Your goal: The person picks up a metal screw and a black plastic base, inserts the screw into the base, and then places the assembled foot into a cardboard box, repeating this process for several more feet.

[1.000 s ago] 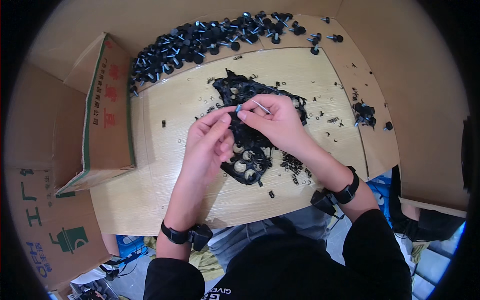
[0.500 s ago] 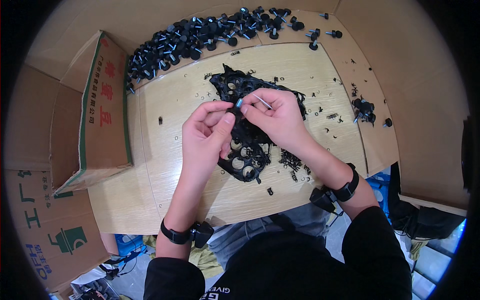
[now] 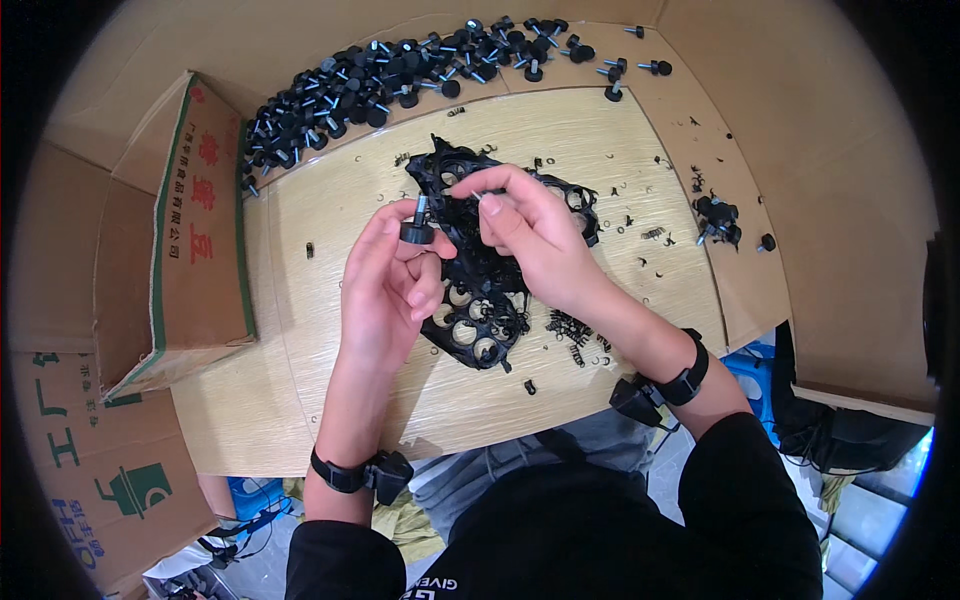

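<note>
My left hand [image 3: 378,275] grips a black-headed screw foot [image 3: 417,233] by its round head, its silver threaded stud pointing up. To its right, my right hand [image 3: 535,240] is pinched on a thin, pale metal tool [image 3: 476,195]; only a short bit of it shows, and its kind is unclear. The two hands are apart. Beneath them on the board lies a crumpled black rubbery sheet [image 3: 505,318] with round holes, partly hidden by my hands. Black coiled trimmings [image 3: 572,330] lie beside its lower right edge.
A long heap of similar screw feet [image 3: 370,85] lines the far edge. A smaller cluster [image 3: 717,218] lies at the right. An open cardboard box [image 3: 215,230] stands at the left, and cardboard walls [image 3: 800,130] surround the wooden board [image 3: 350,420]. Thin rings and scraps are scattered about.
My left hand has moved left with the screw foot, away from my right hand. The foot's head now shows fully. Less of the metal tool is visible in my right hand.
</note>
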Demonstrator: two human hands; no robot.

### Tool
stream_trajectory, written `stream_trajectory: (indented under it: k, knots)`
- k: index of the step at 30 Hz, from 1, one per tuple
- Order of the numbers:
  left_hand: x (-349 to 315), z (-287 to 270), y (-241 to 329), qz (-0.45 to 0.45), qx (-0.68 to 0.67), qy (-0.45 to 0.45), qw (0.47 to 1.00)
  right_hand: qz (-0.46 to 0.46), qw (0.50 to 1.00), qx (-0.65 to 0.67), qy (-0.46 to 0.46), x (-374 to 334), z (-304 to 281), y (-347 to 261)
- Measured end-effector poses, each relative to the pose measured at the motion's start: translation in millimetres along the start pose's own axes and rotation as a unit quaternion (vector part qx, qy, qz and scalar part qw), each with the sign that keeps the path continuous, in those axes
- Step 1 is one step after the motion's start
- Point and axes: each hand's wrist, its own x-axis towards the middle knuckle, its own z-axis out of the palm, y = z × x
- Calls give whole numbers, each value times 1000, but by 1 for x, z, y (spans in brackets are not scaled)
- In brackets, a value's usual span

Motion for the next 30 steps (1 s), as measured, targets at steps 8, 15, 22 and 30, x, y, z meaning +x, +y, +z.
stream_trajectory:
  k: [8, 15, 22, 30]
  knots:
    - [-2, 1, -2, 8, 5, -38, 999, -50, 996, -26, -63, -2, 0, -3]
    - [-3, -1, -4, 9, 12, -91, 996, -32, 998, 13, -61, -4, 1, -3]
    - [-3, -2, -4, 3, 32, -99, 995, -78, 995, 1, -58, -5, 3, 2]
    - [-1, 0, -4, -12, 44, -83, 995, -80, 994, -23, -65, -5, 2, -1]
